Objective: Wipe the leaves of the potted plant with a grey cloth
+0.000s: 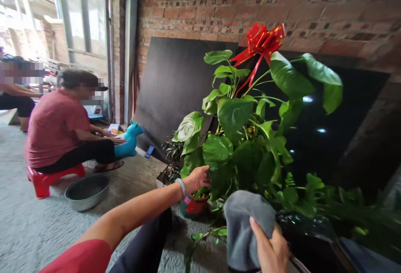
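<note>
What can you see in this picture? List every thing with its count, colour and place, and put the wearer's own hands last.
Potted plant: one, green leaves, centre, by the wall.
Ribbon bow: one, red, at the plant's top.
Small plant: one, dark leaves, left of the big plant.
Boards: two, black, leaning on the brick wall.
Basin: one, grey metal, on the floor at left.
Stool: one, red, under a seated person in a red shirt.
Toy animal: one, blue, beside that person.
Cloth: one, grey, bottom centre.
Left hand: reaching into the leaves.
Right hand: grip on the cloth.
</note>
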Tool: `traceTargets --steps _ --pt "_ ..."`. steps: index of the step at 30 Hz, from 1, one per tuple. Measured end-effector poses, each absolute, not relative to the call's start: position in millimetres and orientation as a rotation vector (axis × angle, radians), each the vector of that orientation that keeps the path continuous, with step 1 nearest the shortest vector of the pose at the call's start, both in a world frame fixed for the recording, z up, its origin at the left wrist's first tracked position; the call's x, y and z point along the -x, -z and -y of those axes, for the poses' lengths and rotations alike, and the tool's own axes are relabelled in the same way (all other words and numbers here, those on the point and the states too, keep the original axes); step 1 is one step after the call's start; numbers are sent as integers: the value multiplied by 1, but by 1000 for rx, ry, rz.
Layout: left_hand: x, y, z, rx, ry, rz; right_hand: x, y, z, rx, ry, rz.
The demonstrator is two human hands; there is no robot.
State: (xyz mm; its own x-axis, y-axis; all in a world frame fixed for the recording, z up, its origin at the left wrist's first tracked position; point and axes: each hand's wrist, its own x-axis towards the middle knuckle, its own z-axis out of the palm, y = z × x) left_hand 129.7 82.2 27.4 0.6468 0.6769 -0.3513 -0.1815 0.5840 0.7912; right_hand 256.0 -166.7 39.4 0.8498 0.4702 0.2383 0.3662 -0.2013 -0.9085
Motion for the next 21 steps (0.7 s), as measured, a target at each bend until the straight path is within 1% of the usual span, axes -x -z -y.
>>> traceTargets --steps 3,6,7,9,12,14,17,19,21 --pt "-130 -28 -82 -794 -565 -743 -225 -51 174 1695 -48 583" --pt "-136 -29 -73 -840 -567 -613 -209 -79 158 1571 204 593" --pt "-138 -29 -69 -869 -566 -565 -209 -83 151 1547 244 606" --pt "-141 -28 -61 -930 -578 -511 -215 -77 138 1570 166 612" --pt "-141 -26 -52 -1016 -587 -534 -224 -41 137 1762 -193 615" --pt "-140 -24 -50 -1045 -554 -606 -226 -19 149 1830 -337 616" --pt "-141 -24 -51 -1026 -554 -687 -218 -18 171 1776 -335 606" --pt "-146 -24 -51 -1016 -588 -680 -211 -38 181 1723 -255 563" --pt "-152 -21 -49 -1031 -589 -629 -206 -60 182 1703 -96 470"
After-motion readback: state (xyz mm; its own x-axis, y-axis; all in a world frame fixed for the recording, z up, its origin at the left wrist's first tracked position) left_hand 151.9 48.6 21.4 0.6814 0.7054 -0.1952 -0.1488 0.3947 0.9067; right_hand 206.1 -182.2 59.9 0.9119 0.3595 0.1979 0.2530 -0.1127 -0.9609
